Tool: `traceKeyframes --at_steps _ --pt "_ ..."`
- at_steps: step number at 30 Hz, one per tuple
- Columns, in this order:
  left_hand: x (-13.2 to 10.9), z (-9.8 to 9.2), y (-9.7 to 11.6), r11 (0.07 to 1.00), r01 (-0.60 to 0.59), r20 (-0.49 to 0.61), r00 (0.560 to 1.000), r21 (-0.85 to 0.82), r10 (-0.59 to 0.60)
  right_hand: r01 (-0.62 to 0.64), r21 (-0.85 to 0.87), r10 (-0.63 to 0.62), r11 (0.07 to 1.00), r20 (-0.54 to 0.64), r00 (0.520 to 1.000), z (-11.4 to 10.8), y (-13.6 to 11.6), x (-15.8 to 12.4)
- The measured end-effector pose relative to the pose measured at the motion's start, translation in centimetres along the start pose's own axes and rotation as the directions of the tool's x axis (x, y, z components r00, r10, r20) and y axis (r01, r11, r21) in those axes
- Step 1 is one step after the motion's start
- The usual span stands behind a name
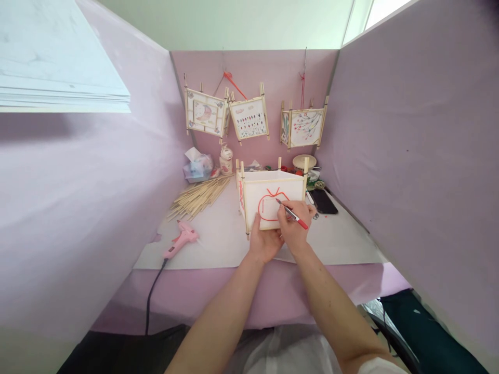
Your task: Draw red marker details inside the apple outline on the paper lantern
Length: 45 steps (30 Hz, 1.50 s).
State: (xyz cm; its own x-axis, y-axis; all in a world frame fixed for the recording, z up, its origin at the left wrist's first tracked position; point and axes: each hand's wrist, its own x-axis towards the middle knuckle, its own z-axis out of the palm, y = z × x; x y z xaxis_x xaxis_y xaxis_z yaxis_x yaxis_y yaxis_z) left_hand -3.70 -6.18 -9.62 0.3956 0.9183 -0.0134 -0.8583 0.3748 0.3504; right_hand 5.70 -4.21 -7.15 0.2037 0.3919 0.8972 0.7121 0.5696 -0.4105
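A box-shaped paper lantern (pixel 252 188) with a wooden stick frame is tilted up in front of me. Its front panel bears a round red outline with a V-shaped mark on top, and red marks show on its left side. Under the lower edge, my left hand (pixel 265 244) supports the lantern, its thumb on the front panel and its other fingers mostly hidden. My right hand (pixel 293 223) grips a red-capped marker (pixel 291 213), the tip at the panel inside the outline.
A pink glue gun (pixel 181 239) with a dark cord lies left, before a pile of wooden sticks (pixel 200 196). Behind are a tissue pack (pixel 198 167) and a white figurine (pixel 226 160). A phone (pixel 323 201) lies right. Decorated lanterns (pixel 249 118) hang at the back between pink walls.
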Motion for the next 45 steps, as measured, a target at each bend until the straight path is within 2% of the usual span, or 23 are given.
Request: traceKeyframes --at_steps 3,10,18,27,32,39,45 --pt "0.0 0.0 0.0 1.0 -0.007 0.019 1.0 -0.003 0.007 -0.001 -0.016 0.001 1.0 -0.015 1.0 0.0 0.1 0.0" --pt "0.0 0.2 -0.1 1.0 -0.003 -0.021 1.0 -0.022 0.003 0.001 0.019 -0.001 1.0 0.012 1.0 0.0 -0.2 0.0" --pt "-0.2 0.2 -0.3 0.999 0.004 0.038 0.999 -0.043 -0.003 0.006 0.075 -0.011 0.997 0.053 0.999 0.2 -0.9 -0.3" --pt "-0.2 -0.1 -0.2 0.997 0.068 0.011 0.998 -0.037 -0.068 0.005 0.095 -0.012 0.995 0.072 0.997 0.4 -1.4 -0.4" --pt "-0.2 0.1 -0.2 0.997 0.062 -0.002 0.998 -0.042 -0.063 0.01 0.107 -0.021 0.994 0.099 0.995 0.3 -1.5 -0.3" --pt "-0.1 0.0 -0.3 0.999 0.032 0.018 0.999 -0.024 -0.032 -0.006 0.1 -0.003 0.995 0.088 0.996 0.3 -1.2 -0.4" --pt "-0.1 -0.1 -0.3 1.0 0.0 0.044 0.999 -0.01 0.001 -0.01 0.057 0.009 0.998 0.024 1.0 0.1 -0.7 -0.1"
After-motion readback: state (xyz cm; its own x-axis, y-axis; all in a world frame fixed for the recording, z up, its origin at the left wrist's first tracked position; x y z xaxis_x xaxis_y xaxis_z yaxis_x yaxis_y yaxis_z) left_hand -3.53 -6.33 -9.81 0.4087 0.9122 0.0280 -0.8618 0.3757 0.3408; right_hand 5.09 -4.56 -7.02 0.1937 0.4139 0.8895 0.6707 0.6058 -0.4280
